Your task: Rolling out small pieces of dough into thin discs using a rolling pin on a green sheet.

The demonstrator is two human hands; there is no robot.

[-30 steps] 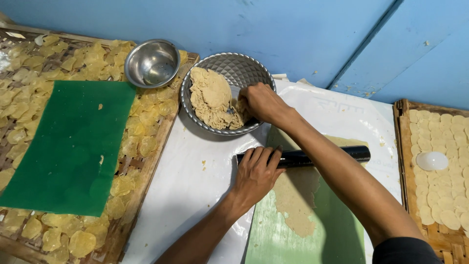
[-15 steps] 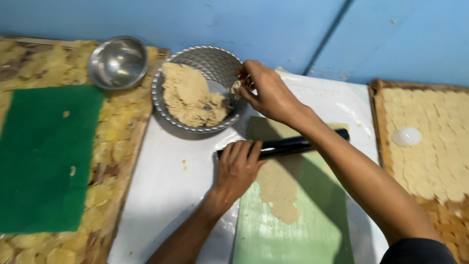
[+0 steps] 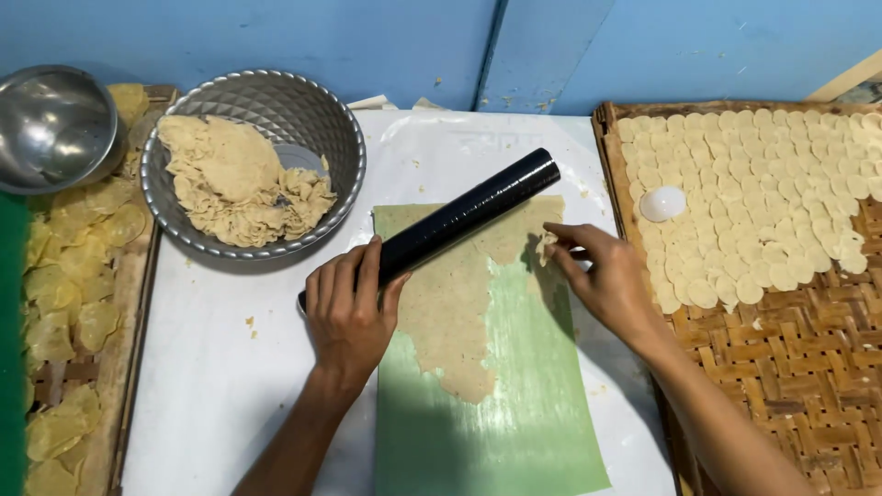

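Gripping the black roller (image 3: 459,220), left hand (image 3: 349,312) has fingers closed around it; right hand (image 3: 606,280), at 3 o'clock, pinches a dough scrap (image 3: 546,244) above the flattened dough (image 3: 450,312).

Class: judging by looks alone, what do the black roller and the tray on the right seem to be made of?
Black roller: probably plastic or plastic-wrapped; smooth and glossy, with a bright highlight along it. Tray: woven bamboo or cane strips, matte brown; the basket weave shows plainly.

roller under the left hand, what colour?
Glossy black. The roller lies across the pale green sheet, the left hand on it; head view.
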